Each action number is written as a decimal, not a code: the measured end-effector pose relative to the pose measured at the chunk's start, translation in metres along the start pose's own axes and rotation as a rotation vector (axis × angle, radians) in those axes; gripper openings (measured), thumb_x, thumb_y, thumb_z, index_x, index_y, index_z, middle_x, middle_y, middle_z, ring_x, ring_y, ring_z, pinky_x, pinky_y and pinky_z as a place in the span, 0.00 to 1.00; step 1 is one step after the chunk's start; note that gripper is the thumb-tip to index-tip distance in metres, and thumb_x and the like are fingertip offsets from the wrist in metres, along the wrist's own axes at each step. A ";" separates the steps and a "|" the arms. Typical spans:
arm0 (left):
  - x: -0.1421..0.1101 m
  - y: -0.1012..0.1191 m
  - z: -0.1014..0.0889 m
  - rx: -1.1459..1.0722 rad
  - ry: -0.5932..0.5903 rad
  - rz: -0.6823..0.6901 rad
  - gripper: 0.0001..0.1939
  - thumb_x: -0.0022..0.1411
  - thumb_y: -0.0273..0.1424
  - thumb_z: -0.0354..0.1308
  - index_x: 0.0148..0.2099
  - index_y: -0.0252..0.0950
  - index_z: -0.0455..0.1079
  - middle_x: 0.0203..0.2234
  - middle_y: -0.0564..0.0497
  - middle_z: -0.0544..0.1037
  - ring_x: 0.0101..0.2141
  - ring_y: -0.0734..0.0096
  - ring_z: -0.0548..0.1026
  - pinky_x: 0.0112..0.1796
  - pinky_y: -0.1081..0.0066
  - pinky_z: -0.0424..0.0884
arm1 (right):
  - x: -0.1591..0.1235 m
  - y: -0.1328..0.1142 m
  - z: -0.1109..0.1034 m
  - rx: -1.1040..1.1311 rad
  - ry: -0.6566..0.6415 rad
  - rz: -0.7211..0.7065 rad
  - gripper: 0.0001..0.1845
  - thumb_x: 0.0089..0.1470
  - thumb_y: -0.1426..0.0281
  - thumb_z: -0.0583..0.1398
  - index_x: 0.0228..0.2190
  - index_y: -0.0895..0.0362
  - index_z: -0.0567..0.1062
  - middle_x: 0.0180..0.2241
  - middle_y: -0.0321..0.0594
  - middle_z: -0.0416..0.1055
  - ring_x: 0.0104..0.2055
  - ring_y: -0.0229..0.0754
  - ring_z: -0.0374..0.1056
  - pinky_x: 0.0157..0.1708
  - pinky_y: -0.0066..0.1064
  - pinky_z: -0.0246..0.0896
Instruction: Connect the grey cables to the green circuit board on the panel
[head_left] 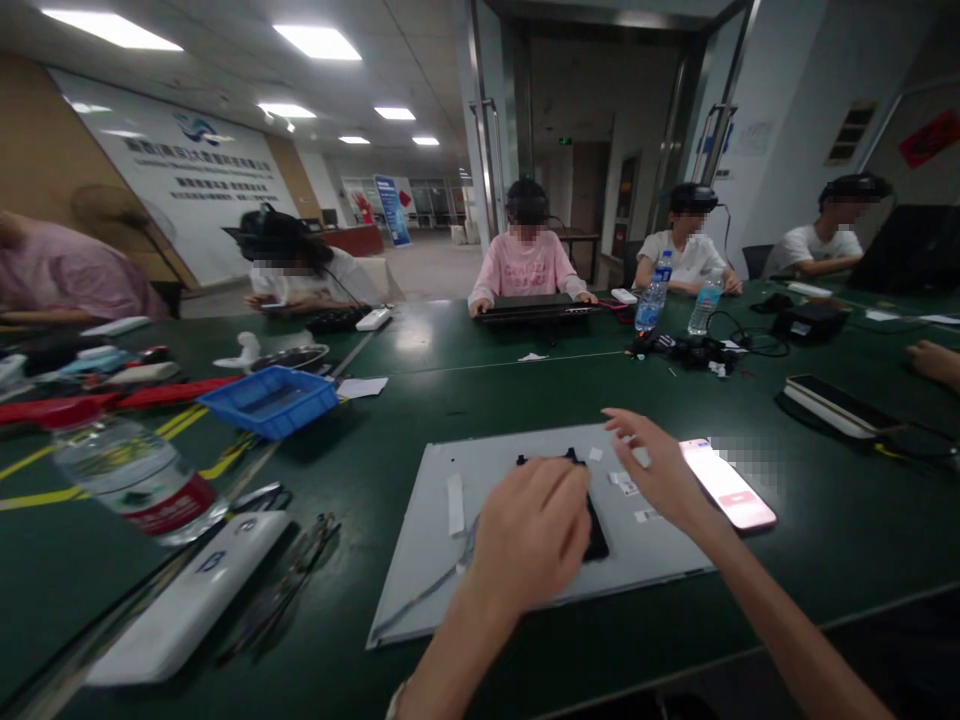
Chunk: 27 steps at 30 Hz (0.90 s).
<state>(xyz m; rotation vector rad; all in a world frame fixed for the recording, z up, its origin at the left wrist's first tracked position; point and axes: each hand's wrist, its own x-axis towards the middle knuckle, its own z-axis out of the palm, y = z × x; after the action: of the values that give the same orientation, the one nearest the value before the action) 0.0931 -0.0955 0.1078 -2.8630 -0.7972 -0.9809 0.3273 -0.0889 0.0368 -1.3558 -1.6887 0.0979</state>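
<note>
A flat grey panel (420, 540) that looks like the back of a display lies on the table in front of me, with a thin cable and several white labels on it. Over its middle, my left hand (536, 530) is closed with its fingers curled down, hiding whatever is in them. Under and beside that hand, a black flat part (598, 530) shows partly. My right hand (651, 465) hovers above the panel's right side, fingers apart, holding nothing. A phone with a lit screen (727, 485) lies just right of the panel.
To the left are a water bottle (135, 475), a white power bank (195, 595), glasses (289, 570) and a blue tray (270, 403). Across the table (450, 390), several people sit. Two bottles (653, 292) and tangled black cables (694, 350) stand at the back right.
</note>
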 end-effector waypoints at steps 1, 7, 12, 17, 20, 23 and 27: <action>0.009 -0.013 0.011 0.026 -0.049 -0.050 0.11 0.64 0.26 0.48 0.45 0.36 0.68 0.37 0.46 0.73 0.39 0.64 0.72 0.41 0.62 0.70 | 0.001 0.008 0.010 -0.002 -0.080 -0.010 0.19 0.57 0.69 0.53 0.50 0.50 0.68 0.47 0.42 0.69 0.46 0.44 0.66 0.46 0.40 0.64; 0.007 -0.102 0.083 0.038 -0.153 -0.329 0.14 0.61 0.24 0.48 0.49 0.36 0.67 0.46 0.46 0.71 0.47 0.62 0.70 0.49 0.62 0.65 | -0.002 0.064 0.050 -0.104 -0.170 0.110 0.17 0.54 0.72 0.53 0.46 0.56 0.72 0.45 0.45 0.69 0.49 0.45 0.64 0.51 0.42 0.58; -0.023 -0.129 0.103 -0.104 -0.105 -0.386 0.15 0.62 0.28 0.50 0.51 0.37 0.65 0.47 0.47 0.70 0.49 0.63 0.68 0.52 0.62 0.63 | -0.008 0.081 0.054 -0.177 -0.185 0.127 0.16 0.53 0.72 0.54 0.44 0.57 0.73 0.44 0.45 0.70 0.48 0.45 0.64 0.49 0.40 0.58; -0.027 -0.130 0.106 -0.165 -0.137 -0.397 0.13 0.60 0.27 0.52 0.48 0.37 0.67 0.44 0.48 0.72 0.46 0.65 0.70 0.50 0.65 0.65 | -0.001 0.071 0.059 -0.318 -0.313 0.057 0.11 0.54 0.69 0.57 0.40 0.56 0.75 0.42 0.44 0.71 0.46 0.46 0.65 0.46 0.36 0.59; -0.028 -0.128 0.108 -0.153 -0.156 -0.401 0.14 0.60 0.27 0.52 0.49 0.36 0.66 0.45 0.47 0.72 0.46 0.64 0.70 0.50 0.64 0.65 | 0.004 0.063 0.061 -0.443 -0.359 0.012 0.10 0.56 0.71 0.54 0.34 0.55 0.76 0.36 0.44 0.73 0.42 0.46 0.67 0.42 0.35 0.60; -0.028 -0.127 0.109 -0.152 -0.165 -0.414 0.15 0.60 0.27 0.52 0.50 0.36 0.66 0.45 0.47 0.72 0.47 0.63 0.70 0.50 0.63 0.65 | 0.005 0.058 0.059 -0.472 -0.342 0.002 0.12 0.56 0.74 0.53 0.30 0.53 0.77 0.33 0.44 0.74 0.39 0.47 0.69 0.40 0.34 0.61; -0.028 -0.126 0.108 -0.169 -0.171 -0.430 0.15 0.60 0.27 0.52 0.50 0.37 0.66 0.45 0.47 0.72 0.47 0.63 0.70 0.50 0.63 0.65 | 0.008 0.051 0.055 -0.407 -0.293 0.017 0.12 0.56 0.74 0.53 0.32 0.53 0.77 0.35 0.44 0.75 0.40 0.47 0.69 0.40 0.34 0.61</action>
<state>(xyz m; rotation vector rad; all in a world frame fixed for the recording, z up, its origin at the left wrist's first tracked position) 0.0769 0.0194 -0.0132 -3.0146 -1.4583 -0.8723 0.3267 -0.0372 -0.0186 -1.7220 -2.0179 -0.0437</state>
